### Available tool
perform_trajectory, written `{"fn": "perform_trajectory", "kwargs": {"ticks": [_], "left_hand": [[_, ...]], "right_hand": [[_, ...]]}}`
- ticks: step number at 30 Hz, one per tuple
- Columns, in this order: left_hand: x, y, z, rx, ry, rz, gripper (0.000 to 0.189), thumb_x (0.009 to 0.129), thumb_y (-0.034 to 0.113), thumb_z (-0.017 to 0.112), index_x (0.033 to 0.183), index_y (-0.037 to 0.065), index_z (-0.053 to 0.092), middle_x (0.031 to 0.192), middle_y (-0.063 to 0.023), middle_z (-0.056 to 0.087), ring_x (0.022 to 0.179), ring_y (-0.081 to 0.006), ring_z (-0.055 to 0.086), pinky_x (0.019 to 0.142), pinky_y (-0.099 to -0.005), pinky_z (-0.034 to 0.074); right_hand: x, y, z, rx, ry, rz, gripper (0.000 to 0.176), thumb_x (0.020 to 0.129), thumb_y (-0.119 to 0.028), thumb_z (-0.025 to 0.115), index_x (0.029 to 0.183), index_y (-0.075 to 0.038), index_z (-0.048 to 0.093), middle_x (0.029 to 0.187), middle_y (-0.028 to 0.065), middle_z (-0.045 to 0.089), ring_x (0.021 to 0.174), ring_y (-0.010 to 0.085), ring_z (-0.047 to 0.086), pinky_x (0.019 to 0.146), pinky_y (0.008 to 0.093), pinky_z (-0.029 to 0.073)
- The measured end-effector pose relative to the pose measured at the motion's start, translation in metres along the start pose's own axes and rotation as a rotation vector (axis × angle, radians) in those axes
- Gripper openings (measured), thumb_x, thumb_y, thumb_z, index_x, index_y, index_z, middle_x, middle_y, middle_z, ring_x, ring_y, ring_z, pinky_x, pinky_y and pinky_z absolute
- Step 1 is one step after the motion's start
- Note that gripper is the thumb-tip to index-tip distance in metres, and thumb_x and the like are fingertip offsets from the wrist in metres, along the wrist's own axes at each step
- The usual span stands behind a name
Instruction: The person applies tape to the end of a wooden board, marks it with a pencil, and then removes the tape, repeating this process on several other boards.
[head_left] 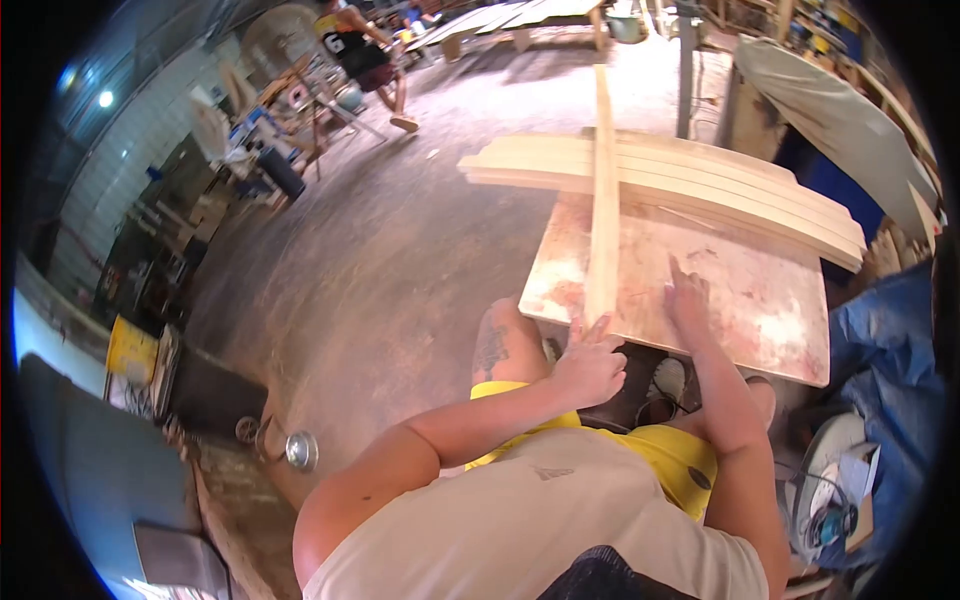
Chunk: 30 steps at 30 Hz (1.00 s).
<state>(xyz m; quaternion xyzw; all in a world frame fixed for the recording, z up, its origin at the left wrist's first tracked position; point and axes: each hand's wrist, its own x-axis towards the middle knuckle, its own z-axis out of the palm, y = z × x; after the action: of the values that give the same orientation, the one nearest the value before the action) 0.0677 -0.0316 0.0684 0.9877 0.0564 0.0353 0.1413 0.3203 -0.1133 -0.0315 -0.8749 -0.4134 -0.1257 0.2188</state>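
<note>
A long, narrow wooden plank (604, 220) runs away from me, crossing over a pile of similar pale planks (720, 185). At its near end my left hand (592, 365) has fingers on the plank's edge and top, with the other fingers curled. My right hand (688, 300) lies over the worn, stained work board (740, 290), its fingers stretched out and nothing in them. The pile rests across the far side of this board, which stands in front of my knees.
A person (360, 50) walks at the far left. More boards lie on a long bench (510, 18) at the back. A blue tarp (890, 350) and a corded power tool (828, 520) are on my right. A yellow bucket (133, 350) stands left.
</note>
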Motion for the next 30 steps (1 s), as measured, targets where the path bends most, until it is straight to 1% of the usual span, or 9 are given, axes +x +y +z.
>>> {"fn": "perform_trajectory", "kwargs": {"ticks": [5,8,9,12,13,15,18,24,30], "left_hand": [[0.001,-0.002,0.002,0.028,0.005,0.034,0.023,0.088,0.033,0.064,0.086,0.011,0.071,0.12,-0.0065,0.058,0.143,-0.0363,0.031,0.111,-0.0731,0.015],[0.002,-0.003,0.001,0.032,-0.008,0.051,0.024,0.088,0.035,0.065,0.087,0.012,0.071,0.12,-0.0061,0.058,0.143,-0.0366,0.031,0.11,-0.0741,0.015],[0.002,-0.003,-0.001,0.03,-0.007,0.069,0.024,0.088,0.035,0.065,0.087,0.012,0.071,0.12,-0.0061,0.058,0.143,-0.0366,0.031,0.11,-0.0741,0.015],[0.004,0.0,-0.002,0.078,-0.035,0.055,0.029,0.088,0.04,0.066,0.088,0.012,0.071,0.121,-0.0048,0.058,0.141,-0.0382,0.034,0.11,-0.072,0.016],[0.004,-0.001,-0.001,0.071,-0.009,0.07,0.033,0.087,0.044,0.066,0.089,0.011,0.072,0.118,-0.0053,0.06,0.139,-0.0389,0.035,0.111,-0.0707,0.014],[0.005,0.001,-0.005,0.078,-0.033,0.101,0.036,0.088,0.047,0.064,0.093,0.012,0.073,0.117,-0.0062,0.061,0.14,-0.0392,0.035,0.11,-0.0715,0.014],[0.005,0.0,-0.002,0.074,-0.006,0.14,0.047,0.087,0.055,0.061,0.105,0.015,0.075,0.112,-0.0068,0.063,0.139,-0.0391,0.035,0.109,-0.0721,0.014],[0.006,-0.002,-0.003,0.072,0.02,0.147,0.049,0.086,0.059,0.06,0.107,0.017,0.075,0.11,-0.0067,0.063,0.138,-0.0392,0.036,0.109,-0.0725,0.015],[0.002,-0.007,-0.002,0.026,0.039,0.126,0.045,0.086,0.055,0.062,0.106,0.017,0.073,0.108,-0.0074,0.063,0.138,-0.0397,0.037,0.108,-0.0727,0.016]], "right_hand": [[-0.001,0.001,-0.008,0.072,0.063,-0.196,0.049,0.085,-0.014,0.065,0.132,-0.007,0.054,0.113,0.0143,0.059,0.107,0.0304,0.055,0.095,0.0466,0.04],[-0.011,-0.009,-0.034,0.147,0.245,-0.376,0.027,0.086,-0.014,0.063,0.112,-0.005,0.063,0.101,0.0131,0.062,0.099,0.0324,0.058,0.089,0.0449,0.045],[-0.018,-0.014,-0.032,0.133,0.251,-0.365,0.027,0.086,-0.014,0.063,0.112,-0.005,0.063,0.101,0.0131,0.062,0.099,0.0324,0.058,0.089,0.0449,0.045],[-0.059,-0.027,-0.03,0.882,-0.106,0.04,0.008,0.085,-0.004,0.057,0.086,-0.003,0.065,0.079,0.0112,0.063,0.075,0.0234,0.062,0.07,0.0351,0.051],[-0.073,-0.029,-0.036,0.962,-0.346,0.085,0.013,0.085,0.0,0.053,0.089,-0.003,0.065,0.084,0.0073,0.066,0.079,0.0154,0.063,0.072,0.0302,0.051],[-0.096,-0.035,-0.035,1.381,-0.803,0.311,0.025,0.083,0.003,0.055,0.106,-0.003,0.062,0.094,0.0041,0.066,0.084,0.0147,0.064,0.075,0.0281,0.053],[-0.112,-0.049,-0.039,1.778,-1.093,0.47,0.029,0.093,-0.005,0.061,0.121,-0.007,0.055,0.101,0.001,0.063,0.093,0.0121,0.064,0.082,0.0289,0.055],[-0.119,-0.066,-0.012,2.073,-1.111,0.345,0.03,0.095,-0.012,0.065,0.123,-0.01,0.055,0.102,-0.0017,0.064,0.095,0.0095,0.064,0.088,0.0291,0.054],[-0.132,-0.073,-0.02,2.156,-0.94,0.54,0.036,0.093,-0.016,0.069,0.123,-0.006,0.054,0.111,0.0065,0.065,0.105,0.0191,0.065,0.093,0.0346,0.054]]}}
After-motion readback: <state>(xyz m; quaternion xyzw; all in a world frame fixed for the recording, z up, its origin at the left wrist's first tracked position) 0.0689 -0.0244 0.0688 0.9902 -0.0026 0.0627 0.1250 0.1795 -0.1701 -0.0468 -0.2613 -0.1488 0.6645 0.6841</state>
